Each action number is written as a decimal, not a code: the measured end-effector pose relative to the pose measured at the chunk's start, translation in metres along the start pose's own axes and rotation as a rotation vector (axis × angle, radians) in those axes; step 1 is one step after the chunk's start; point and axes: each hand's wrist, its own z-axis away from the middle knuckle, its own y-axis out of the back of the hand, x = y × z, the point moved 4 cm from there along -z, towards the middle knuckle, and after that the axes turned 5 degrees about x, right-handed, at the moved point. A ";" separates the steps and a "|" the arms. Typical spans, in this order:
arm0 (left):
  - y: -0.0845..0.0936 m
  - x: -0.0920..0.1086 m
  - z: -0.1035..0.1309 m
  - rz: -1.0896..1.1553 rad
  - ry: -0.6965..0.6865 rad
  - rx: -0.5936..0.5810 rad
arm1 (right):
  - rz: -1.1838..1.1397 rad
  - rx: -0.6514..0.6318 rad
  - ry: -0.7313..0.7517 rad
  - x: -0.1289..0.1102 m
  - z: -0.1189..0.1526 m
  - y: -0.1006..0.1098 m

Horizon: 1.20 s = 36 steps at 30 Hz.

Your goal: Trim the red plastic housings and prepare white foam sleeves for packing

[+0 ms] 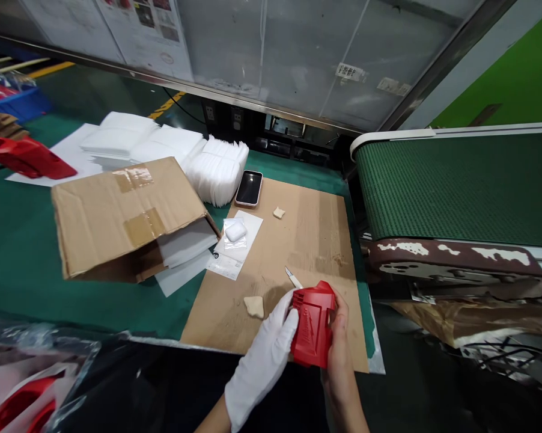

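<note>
A red plastic housing (pixel 313 325) with raised lettering on its face is held between both hands, over the front part of a cardboard sheet (pixel 307 240). My left hand (pixel 271 346), in a white glove, grips its left side with the thumb on the front. Bare, my right hand (pixel 339 337) wraps round the right edge; most of its fingers are hidden behind the part. Just beyond the housing lies a small knife (pixel 293 278) with a pale handle, its lower end covered. Two cream-coloured scraps, one near (pixel 254 307) and one farther off (pixel 279 213), rest on the cardboard.
An open cardboard box (pixel 127 210) with white sheets stands left, before stacked white foam sheets (pixel 217 168). A phone (pixel 249 189) and a small plastic bag (pixel 235 233) on paper lie nearby. A green conveyor belt (pixel 460 180) runs at right. A red part (pixel 27 157) sits far left.
</note>
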 end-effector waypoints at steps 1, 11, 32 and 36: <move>0.000 -0.001 0.000 -0.002 -0.003 0.001 | 0.008 -0.008 0.008 -0.001 0.001 -0.001; 0.005 -0.019 -0.003 0.037 -0.023 0.036 | 0.034 -0.145 0.083 0.014 -0.002 0.002; 0.048 -0.034 0.000 0.261 -0.131 0.341 | -0.121 -0.396 -0.060 0.041 0.002 -0.068; 0.037 -0.028 -0.004 0.213 -0.133 0.304 | -0.133 -0.323 -0.029 0.045 0.001 -0.052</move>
